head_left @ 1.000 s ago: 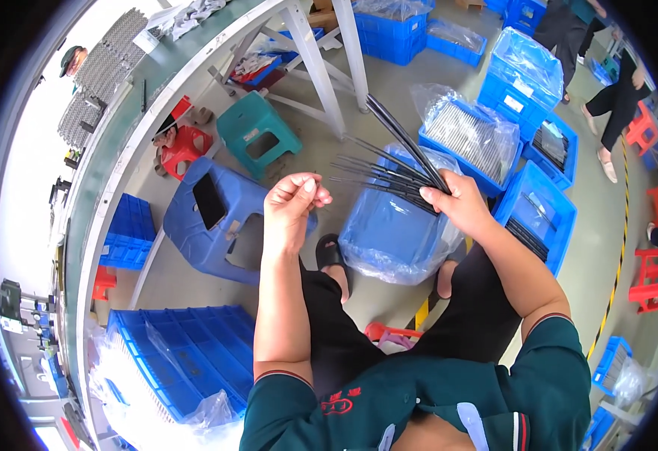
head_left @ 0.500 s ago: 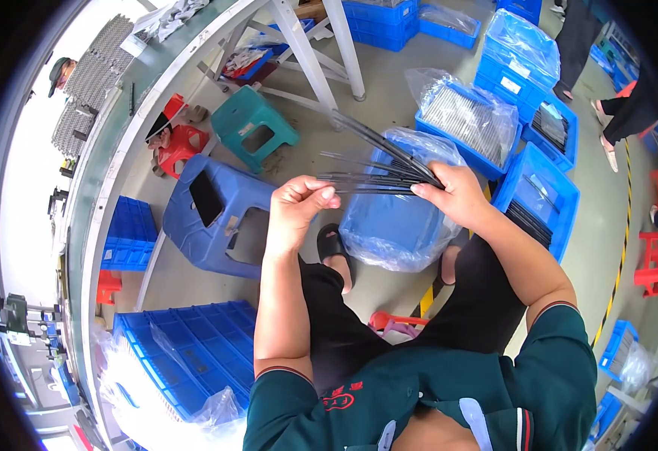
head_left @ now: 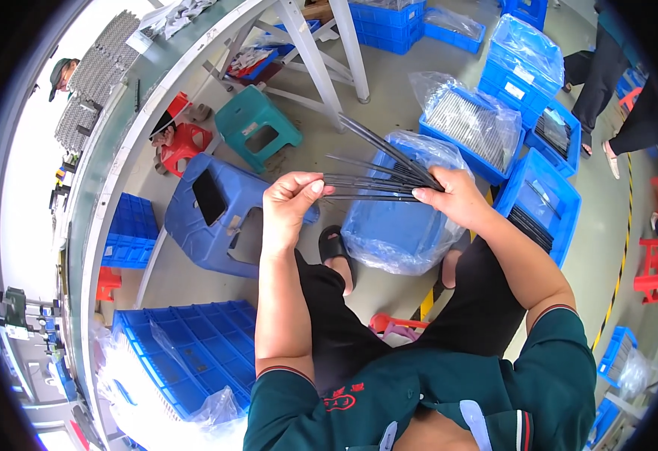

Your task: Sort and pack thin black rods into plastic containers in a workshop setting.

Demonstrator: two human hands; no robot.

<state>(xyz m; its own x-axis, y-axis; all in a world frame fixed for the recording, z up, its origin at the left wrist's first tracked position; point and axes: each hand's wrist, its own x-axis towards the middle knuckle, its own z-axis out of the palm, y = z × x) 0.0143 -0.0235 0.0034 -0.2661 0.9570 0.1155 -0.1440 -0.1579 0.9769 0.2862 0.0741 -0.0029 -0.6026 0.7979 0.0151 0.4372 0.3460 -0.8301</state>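
A fanned bundle of thin black rods (head_left: 389, 173) is gripped at its right end by my right hand (head_left: 455, 197), the fingers wrapped round it and the thumb on top. My left hand (head_left: 290, 201) pinches the left tips of a few of these rods between thumb and fingers. Other rods in the bundle splay upward to the far left, clear of my left hand. Below the rods, between my feet, stands a blue crate (head_left: 389, 218) lined with clear plastic film. To the right, another blue crate (head_left: 562, 197) contains more black rods (head_left: 530, 227).
A blue stool (head_left: 216, 255) with a dark phone (head_left: 208, 198) on it stands left, near a green stool (head_left: 257, 124). The long workbench (head_left: 130, 128) runs along the left. Crates of light rods (head_left: 471, 124) stand at far right. Stacked blue crates (head_left: 193, 353) sit at lower left.
The rods in my right hand are slightly more spread. My left hand has shifted a little left, still pinching tips. People at the far right have moved.
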